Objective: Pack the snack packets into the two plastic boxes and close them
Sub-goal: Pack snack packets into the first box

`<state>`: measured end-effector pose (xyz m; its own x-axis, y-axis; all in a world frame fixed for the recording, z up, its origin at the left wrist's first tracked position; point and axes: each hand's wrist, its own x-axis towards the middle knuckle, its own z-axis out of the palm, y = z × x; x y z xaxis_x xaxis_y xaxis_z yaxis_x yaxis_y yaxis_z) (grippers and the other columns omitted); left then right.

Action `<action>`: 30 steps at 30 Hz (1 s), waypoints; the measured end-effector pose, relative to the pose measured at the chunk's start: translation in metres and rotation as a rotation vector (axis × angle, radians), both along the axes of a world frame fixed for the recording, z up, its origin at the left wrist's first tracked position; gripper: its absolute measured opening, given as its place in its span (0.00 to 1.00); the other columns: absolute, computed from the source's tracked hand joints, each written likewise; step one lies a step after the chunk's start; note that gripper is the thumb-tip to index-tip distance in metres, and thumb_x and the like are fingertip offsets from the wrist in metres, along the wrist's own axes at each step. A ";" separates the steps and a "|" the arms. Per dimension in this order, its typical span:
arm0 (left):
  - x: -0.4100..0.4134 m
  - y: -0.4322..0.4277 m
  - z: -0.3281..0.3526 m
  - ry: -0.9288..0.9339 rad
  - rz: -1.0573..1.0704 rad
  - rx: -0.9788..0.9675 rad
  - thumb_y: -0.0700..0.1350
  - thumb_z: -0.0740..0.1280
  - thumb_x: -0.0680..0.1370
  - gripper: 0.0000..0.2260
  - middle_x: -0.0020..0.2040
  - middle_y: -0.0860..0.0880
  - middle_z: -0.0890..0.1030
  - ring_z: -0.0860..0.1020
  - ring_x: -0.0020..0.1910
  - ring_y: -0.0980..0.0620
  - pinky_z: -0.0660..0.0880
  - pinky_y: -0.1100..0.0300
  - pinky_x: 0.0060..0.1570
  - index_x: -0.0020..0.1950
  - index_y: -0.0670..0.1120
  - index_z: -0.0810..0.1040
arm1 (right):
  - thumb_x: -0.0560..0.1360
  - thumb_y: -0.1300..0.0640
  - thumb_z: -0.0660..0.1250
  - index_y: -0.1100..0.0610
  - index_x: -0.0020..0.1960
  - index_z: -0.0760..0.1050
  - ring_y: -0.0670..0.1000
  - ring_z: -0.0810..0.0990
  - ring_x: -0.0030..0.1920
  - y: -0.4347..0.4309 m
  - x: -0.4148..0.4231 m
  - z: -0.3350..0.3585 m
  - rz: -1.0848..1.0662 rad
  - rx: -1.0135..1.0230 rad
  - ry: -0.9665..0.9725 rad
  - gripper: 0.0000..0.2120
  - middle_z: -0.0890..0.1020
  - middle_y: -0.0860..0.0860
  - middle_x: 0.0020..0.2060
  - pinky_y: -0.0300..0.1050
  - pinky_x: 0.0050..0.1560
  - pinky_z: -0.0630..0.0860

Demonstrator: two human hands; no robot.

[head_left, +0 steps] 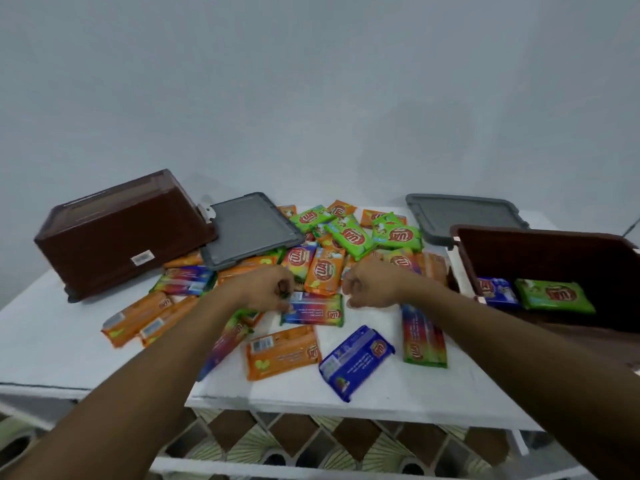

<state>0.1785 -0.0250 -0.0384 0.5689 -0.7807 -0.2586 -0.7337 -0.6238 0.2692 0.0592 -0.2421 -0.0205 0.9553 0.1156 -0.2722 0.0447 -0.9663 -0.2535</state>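
You're early in packing: your left hand [266,289] pinches the end of a rainbow packet [313,309] lying on the table [52,334], while your right hand [367,285] curls empty beside it. Next, carry it to the right box [540,247].

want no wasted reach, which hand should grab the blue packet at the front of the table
Right, probably: the right hand seems empty and is nearer the blue packet; the left hand pinches a multicolour packet.
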 end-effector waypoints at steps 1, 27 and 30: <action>0.004 0.008 -0.002 -0.047 0.001 -0.047 0.49 0.75 0.71 0.14 0.50 0.50 0.77 0.76 0.49 0.49 0.74 0.56 0.47 0.53 0.47 0.78 | 0.73 0.50 0.72 0.54 0.56 0.79 0.50 0.79 0.52 0.011 0.003 -0.010 -0.012 0.010 -0.002 0.14 0.81 0.48 0.53 0.46 0.54 0.75; 0.004 0.058 0.013 0.076 0.145 -0.100 0.60 0.71 0.72 0.31 0.62 0.48 0.74 0.75 0.54 0.50 0.72 0.58 0.47 0.69 0.49 0.63 | 0.80 0.47 0.53 0.58 0.53 0.71 0.51 0.72 0.37 0.060 0.011 -0.019 0.017 -0.226 -0.167 0.16 0.72 0.50 0.37 0.46 0.38 0.69; -0.001 0.046 0.015 0.111 0.148 -0.136 0.63 0.70 0.72 0.42 0.74 0.45 0.66 0.69 0.68 0.46 0.69 0.53 0.65 0.77 0.45 0.55 | 0.82 0.50 0.52 0.59 0.54 0.70 0.48 0.68 0.32 0.052 0.009 -0.028 -0.025 -0.102 -0.181 0.14 0.73 0.51 0.36 0.47 0.35 0.67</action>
<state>0.1776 0.0209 -0.0233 0.6534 -0.7229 -0.2244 -0.5981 -0.6748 0.4324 0.0686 -0.1900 -0.0490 0.9919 0.0721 -0.1044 0.0566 -0.9879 -0.1446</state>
